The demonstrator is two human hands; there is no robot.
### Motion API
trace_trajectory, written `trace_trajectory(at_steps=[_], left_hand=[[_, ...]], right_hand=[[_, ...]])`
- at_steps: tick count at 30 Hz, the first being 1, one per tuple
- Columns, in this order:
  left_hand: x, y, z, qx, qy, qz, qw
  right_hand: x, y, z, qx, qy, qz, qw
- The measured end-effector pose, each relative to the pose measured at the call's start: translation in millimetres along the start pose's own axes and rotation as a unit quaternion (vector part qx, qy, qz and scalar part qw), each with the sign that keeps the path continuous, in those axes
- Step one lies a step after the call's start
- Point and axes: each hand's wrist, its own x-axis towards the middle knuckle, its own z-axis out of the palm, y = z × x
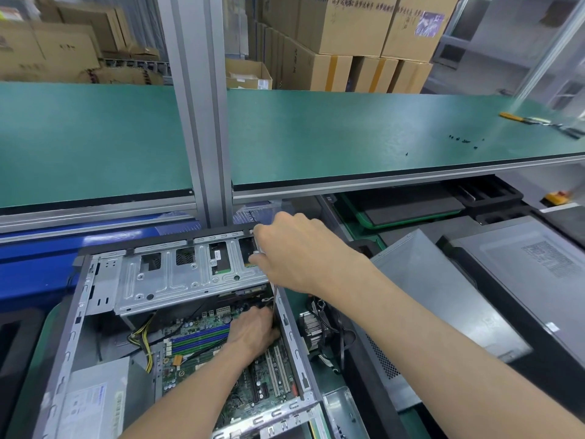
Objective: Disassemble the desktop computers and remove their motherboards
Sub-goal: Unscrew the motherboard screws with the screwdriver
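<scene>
An open desktop case [79, 315] lies on its side in front of me. Its green motherboard [202, 340] with blue memory slots sits inside. A silver drive cage [177, 280] spans the case's far end. My left hand [253, 331] reaches deep inside, fingers curled near black cables at the right wall under the cage; what it grips is hidden. My right hand [294, 255] rests on the cage's right end, fingers closed on its edge. A grey power supply [91, 400] fills the near left corner.
A cooler fan with cables [316, 327] lies right of the case. Removed grey side panels [443, 312] and another dark case [522, 274] lie further right. A green shelf [348, 137] above holds several loose screws [462, 141] and a yellow-handled tool [512, 116]. An aluminium post [202, 122] stands ahead.
</scene>
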Motion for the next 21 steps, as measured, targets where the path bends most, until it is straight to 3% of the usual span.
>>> trace_trajectory(at_steps=[5,21], left_hand=[[-0.5,-0.8,-0.5,0.000,-0.005,0.007,1.000],[-9.2,2.6,-10.6,-0.030,-0.030,0.029,0.999]], right_hand=[[1.8,2.8,2.7,0.078,-0.048,-0.027,0.995],[-10.9,3.8,-2.4,0.095,0.042,0.006,0.995]])
